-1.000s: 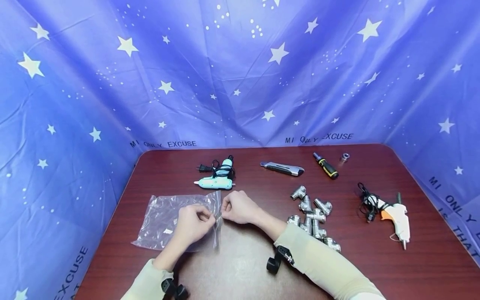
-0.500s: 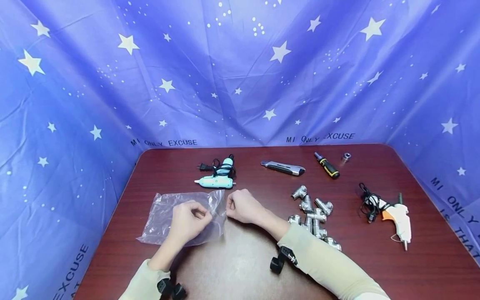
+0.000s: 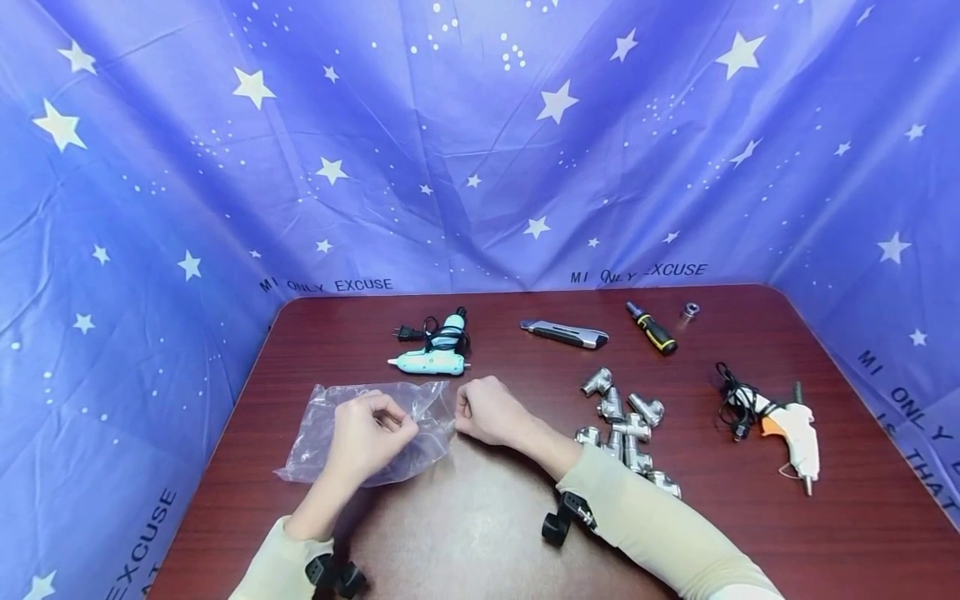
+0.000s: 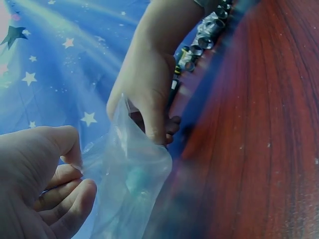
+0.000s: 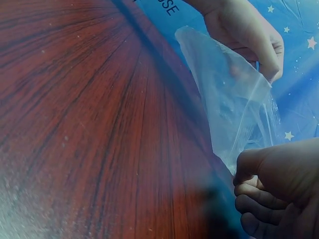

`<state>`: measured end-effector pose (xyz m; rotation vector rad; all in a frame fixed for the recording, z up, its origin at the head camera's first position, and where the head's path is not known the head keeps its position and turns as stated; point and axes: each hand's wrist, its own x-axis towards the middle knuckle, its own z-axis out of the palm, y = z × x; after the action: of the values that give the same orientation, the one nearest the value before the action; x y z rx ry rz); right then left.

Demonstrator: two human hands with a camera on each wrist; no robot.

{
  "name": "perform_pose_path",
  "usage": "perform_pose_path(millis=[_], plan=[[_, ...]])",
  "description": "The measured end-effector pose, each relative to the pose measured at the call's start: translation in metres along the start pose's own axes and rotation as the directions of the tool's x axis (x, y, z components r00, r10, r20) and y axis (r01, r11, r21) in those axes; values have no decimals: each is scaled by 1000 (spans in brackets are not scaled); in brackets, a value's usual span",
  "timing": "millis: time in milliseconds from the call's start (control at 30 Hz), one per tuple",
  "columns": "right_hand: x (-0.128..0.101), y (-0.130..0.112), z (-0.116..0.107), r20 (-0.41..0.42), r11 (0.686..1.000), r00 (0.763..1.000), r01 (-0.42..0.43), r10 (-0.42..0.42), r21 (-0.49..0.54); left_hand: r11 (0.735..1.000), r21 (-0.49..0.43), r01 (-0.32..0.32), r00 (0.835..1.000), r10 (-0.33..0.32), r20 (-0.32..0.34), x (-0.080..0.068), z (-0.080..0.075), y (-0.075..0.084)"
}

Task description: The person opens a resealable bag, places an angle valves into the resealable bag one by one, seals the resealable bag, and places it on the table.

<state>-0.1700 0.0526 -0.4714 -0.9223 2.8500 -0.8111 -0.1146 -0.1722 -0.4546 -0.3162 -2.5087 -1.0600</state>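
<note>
A clear plastic bag [image 3: 303, 446] lies on the table at the left of the head view. My left hand [image 3: 363, 437] is over it, thumb and forefinger pinching the film near its right-hand opening. At that same end my right hand [image 3: 491, 411] pinches the bag's edge between thumb and curled fingers. In the left wrist view the bag [image 4: 127, 189] stretches between the left hand [image 4: 45, 184] and the right hand [image 4: 144, 79], its mouth partly parted. The right wrist view has the film [image 5: 219, 94] raised in a slanted sheet between both hands.
Behind the bag lies a light-blue glue gun [image 3: 431, 362] with its cord wrapped. A utility knife [image 3: 566, 334], a screwdriver [image 3: 652, 329] and a small metal socket [image 3: 691, 311] are at the back. Several chrome pipe tees [image 3: 633, 427] and a white glue gun [image 3: 802, 437] lie right.
My left hand has drawn back leftward, still pinching the film, and the right hand has shifted slightly right. The bag's right end has spread and bunched between them.
</note>
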Motion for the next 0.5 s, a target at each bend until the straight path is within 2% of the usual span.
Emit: perform_pose_path(millis=[367, 500], plan=[[-3, 4, 1, 7, 999, 1000, -25, 25, -26, 998, -17, -58, 998, 58, 9, 8, -16, 8], [-4, 6, -1, 11, 999, 1000, -22, 23, -49, 1000, -2, -32, 1000, 32, 0, 13, -27, 11]])
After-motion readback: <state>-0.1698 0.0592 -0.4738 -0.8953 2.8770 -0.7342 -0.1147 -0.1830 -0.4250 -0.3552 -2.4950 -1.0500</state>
